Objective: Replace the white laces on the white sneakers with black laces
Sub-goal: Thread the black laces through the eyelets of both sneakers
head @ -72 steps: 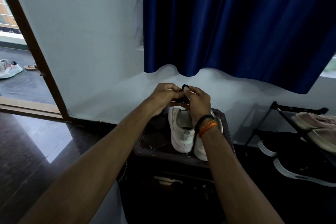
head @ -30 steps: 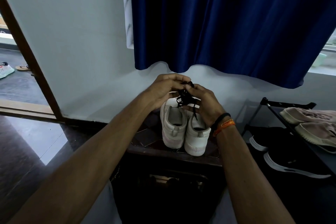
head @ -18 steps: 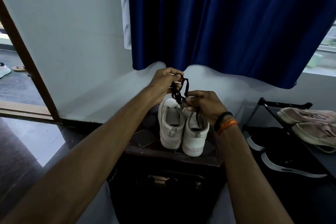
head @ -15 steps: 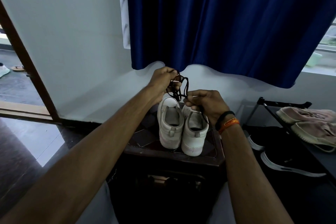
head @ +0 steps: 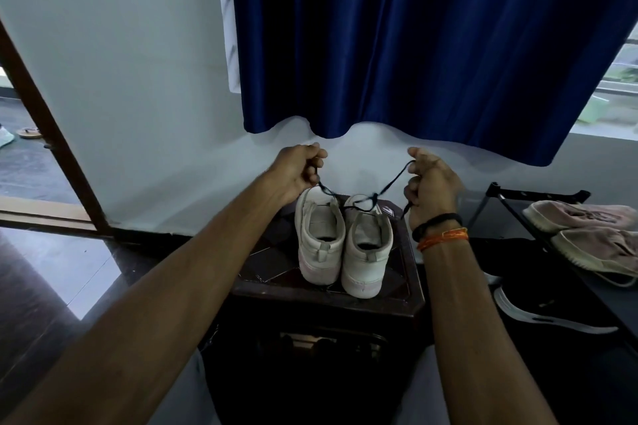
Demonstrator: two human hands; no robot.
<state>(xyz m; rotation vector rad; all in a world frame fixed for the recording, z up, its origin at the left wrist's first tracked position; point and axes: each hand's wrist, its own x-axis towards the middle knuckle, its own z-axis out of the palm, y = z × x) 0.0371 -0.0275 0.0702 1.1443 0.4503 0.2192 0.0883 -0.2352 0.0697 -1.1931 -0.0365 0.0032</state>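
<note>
Dark wooden stool (head: 407,290) with patterned top. Bearing two white sneakers (head: 343,245) side by side, heels toward the camera.

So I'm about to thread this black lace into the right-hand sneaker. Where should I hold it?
Probably pinch the black lace near its free tip, which hangs below the right hand, coming from the side. The middle sags in a tangle over the sneaker, so only an end can lead into an eyelet.
</note>
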